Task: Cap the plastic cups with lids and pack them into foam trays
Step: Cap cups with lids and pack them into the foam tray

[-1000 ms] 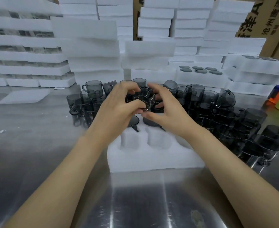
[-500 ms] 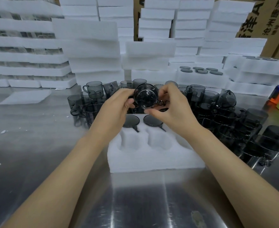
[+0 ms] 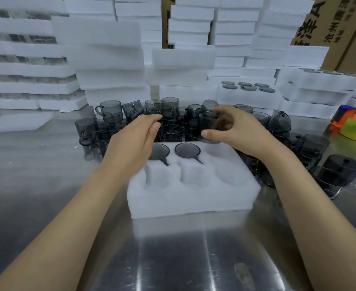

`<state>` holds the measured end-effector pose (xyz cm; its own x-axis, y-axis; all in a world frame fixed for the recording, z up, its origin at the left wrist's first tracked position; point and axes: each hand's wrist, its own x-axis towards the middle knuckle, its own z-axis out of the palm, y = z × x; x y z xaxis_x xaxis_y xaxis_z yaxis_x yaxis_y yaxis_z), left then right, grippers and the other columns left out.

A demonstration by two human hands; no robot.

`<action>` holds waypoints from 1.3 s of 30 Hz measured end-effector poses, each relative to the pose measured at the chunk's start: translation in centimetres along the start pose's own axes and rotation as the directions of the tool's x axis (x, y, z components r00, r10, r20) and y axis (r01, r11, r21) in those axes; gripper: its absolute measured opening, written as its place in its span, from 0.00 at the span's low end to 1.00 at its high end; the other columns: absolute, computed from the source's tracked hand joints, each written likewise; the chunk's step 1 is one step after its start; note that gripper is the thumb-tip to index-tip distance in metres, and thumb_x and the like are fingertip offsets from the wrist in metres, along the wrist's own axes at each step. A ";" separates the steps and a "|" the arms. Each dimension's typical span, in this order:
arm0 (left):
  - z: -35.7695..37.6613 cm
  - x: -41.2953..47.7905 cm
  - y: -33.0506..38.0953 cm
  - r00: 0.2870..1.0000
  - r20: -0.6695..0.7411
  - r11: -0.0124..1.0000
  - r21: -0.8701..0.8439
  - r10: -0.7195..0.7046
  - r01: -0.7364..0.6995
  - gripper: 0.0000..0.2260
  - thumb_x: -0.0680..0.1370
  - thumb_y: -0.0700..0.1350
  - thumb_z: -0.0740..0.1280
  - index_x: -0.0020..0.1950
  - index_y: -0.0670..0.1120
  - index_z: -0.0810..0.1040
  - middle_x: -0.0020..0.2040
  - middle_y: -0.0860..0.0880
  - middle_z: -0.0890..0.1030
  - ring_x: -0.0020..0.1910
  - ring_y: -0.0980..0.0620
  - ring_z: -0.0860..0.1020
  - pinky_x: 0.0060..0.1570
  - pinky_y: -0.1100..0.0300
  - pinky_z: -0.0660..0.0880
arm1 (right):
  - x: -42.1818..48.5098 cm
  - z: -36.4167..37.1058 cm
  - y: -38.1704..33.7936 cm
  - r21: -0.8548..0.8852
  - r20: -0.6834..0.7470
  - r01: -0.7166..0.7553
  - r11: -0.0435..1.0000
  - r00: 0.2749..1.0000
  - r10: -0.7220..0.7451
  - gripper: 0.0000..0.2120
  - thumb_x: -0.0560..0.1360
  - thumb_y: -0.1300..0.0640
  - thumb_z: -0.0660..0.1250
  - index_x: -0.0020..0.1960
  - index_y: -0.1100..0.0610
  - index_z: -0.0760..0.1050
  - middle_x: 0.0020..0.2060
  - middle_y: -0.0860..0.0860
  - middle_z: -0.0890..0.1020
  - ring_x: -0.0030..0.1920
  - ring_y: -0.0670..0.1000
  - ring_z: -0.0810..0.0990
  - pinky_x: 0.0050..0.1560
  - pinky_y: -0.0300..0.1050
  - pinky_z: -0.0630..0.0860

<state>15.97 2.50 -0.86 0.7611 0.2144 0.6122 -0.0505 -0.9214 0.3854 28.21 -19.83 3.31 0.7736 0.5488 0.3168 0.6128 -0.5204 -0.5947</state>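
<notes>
Your right hand (image 3: 238, 131) gripped a smoky grey cup (image 3: 209, 124), fingers (image 3: 221, 114) curled over its top and the thumb pressed against its near side. The cup sat at the far-right pocket of the foam tray (image 3: 193, 198). Motion blur prevented me from telling whether its base had entered the pocket.

Your left hand (image 3: 135, 139) hovered over the tray's far-left corner, fingers loosely curled, thumb close to the forefinger, with nothing visible between them.

Two capped cups (image 3: 187, 150) were seated in the far row, left and middle pockets, and the three near pockets held nothing.

The tray lay on the steel tabletop (image 3: 172, 259). Loose cups (image 3: 110, 111) crowded the tabletop beyond and to the right of it, with foam stacks (image 3: 103, 59) behind.
</notes>
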 end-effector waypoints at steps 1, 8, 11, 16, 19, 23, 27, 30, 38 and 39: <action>0.0 0.0 0.0 1.000 0.002 1.000 -0.003 -0.007 0.007 0.18 0.83 0.55 0.49 0.68 0.54 0.70 0.58 0.58 0.77 0.56 0.54 0.76 0.52 0.51 0.73 | -0.2 -0.3 0.1 -0.041 0.076 -0.016 0.999 0.997 0.020 0.35 0.65 0.37 0.73 0.68 0.41 0.67 0.53 0.41 0.78 0.52 0.43 0.77 0.51 0.40 0.69; 0.0 0.0 0.1 0.999 0.022 0.999 -0.033 -0.027 0.028 0.16 0.83 0.54 0.50 0.63 0.54 0.74 0.54 0.58 0.78 0.53 0.53 0.76 0.51 0.49 0.75 | -0.9 -0.4 0.0 -0.198 0.176 -0.059 0.978 0.980 0.095 0.28 0.67 0.39 0.71 0.63 0.43 0.67 0.44 0.42 0.78 0.46 0.43 0.77 0.49 0.47 0.76; 0.0 0.0 0.2 0.999 0.031 0.999 -0.029 -0.024 0.025 0.16 0.83 0.54 0.50 0.60 0.53 0.74 0.52 0.57 0.78 0.51 0.53 0.76 0.50 0.48 0.75 | -0.9 -0.2 -0.2 -0.230 0.187 -0.032 0.973 0.979 0.077 0.27 0.70 0.44 0.70 0.65 0.46 0.66 0.45 0.45 0.76 0.46 0.46 0.77 0.54 0.54 0.76; 0.0 0.0 0.3 1.000 0.030 1.000 -0.011 -0.009 0.010 0.14 0.84 0.52 0.51 0.55 0.51 0.75 0.49 0.56 0.78 0.49 0.52 0.76 0.48 0.47 0.75 | -0.9 -0.4 -0.2 -0.334 0.248 0.013 0.942 0.966 0.074 0.33 0.70 0.44 0.68 0.73 0.44 0.62 0.60 0.47 0.74 0.57 0.49 0.74 0.60 0.54 0.73; -0.1 0.0 0.3 0.999 0.038 1.000 -0.007 -0.005 0.005 0.14 0.84 0.51 0.51 0.54 0.50 0.75 0.49 0.55 0.79 0.49 0.51 0.76 0.48 0.47 0.75 | -0.7 0.0 -0.2 -0.152 0.135 0.009 0.988 0.991 0.012 0.31 0.73 0.35 0.63 0.73 0.46 0.65 0.61 0.48 0.75 0.57 0.48 0.76 0.61 0.49 0.72; -0.1 0.0 0.4 0.999 0.050 1.000 0.005 -0.007 0.007 0.14 0.84 0.51 0.51 0.54 0.50 0.75 0.49 0.54 0.79 0.50 0.51 0.75 0.49 0.47 0.75 | -0.3 1.8 -0.3 -0.163 -0.003 0.131 0.978 0.991 -0.134 0.27 0.79 0.38 0.53 0.75 0.47 0.62 0.72 0.47 0.67 0.71 0.48 0.65 0.71 0.54 0.63; -0.1 0.0 0.6 0.998 0.066 1.000 0.021 -0.020 0.018 0.16 0.83 0.52 0.51 0.54 0.49 0.77 0.49 0.54 0.79 0.51 0.50 0.75 0.49 0.48 0.74 | -0.4 4.0 0.1 -0.376 0.341 0.154 0.914 0.940 -0.018 0.30 0.79 0.36 0.45 0.77 0.47 0.54 0.77 0.44 0.57 0.76 0.46 0.53 0.76 0.51 0.50; -0.1 0.0 0.6 0.997 -0.020 0.995 0.063 -0.072 0.073 0.16 0.83 0.52 0.51 0.51 0.48 0.77 0.48 0.52 0.79 0.49 0.49 0.75 0.44 0.50 0.74 | -0.3 4.0 0.3 -0.385 0.360 0.148 0.911 0.933 0.000 0.30 0.78 0.35 0.43 0.78 0.45 0.52 0.77 0.42 0.55 0.77 0.44 0.50 0.76 0.51 0.48; -1.5 0.0 -2.7 0.906 -0.144 0.826 0.373 -0.398 0.423 0.15 0.79 0.45 0.63 0.62 0.39 0.75 0.62 0.39 0.72 0.64 0.39 0.67 0.55 0.44 0.69 | -0.2 4.1 0.4 -0.389 0.336 0.143 0.910 0.942 -0.004 0.30 0.78 0.34 0.44 0.77 0.43 0.55 0.76 0.41 0.56 0.76 0.46 0.53 0.75 0.50 0.49; -1.6 0.0 -3.0 0.890 -0.118 0.799 0.401 -0.441 0.449 0.16 0.79 0.47 0.64 0.64 0.39 0.75 0.63 0.38 0.71 0.65 0.38 0.65 0.58 0.44 0.68 | -0.2 4.1 0.4 -0.387 0.332 0.141 0.911 0.943 -0.005 0.30 0.78 0.33 0.44 0.77 0.43 0.55 0.76 0.41 0.56 0.76 0.46 0.53 0.74 0.50 0.49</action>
<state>15.07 5.75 -0.91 0.6233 0.6354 0.4557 0.5607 -0.7694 0.3060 27.66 -17.48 -0.05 0.6734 0.7371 0.0565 0.7296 -0.6504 -0.2113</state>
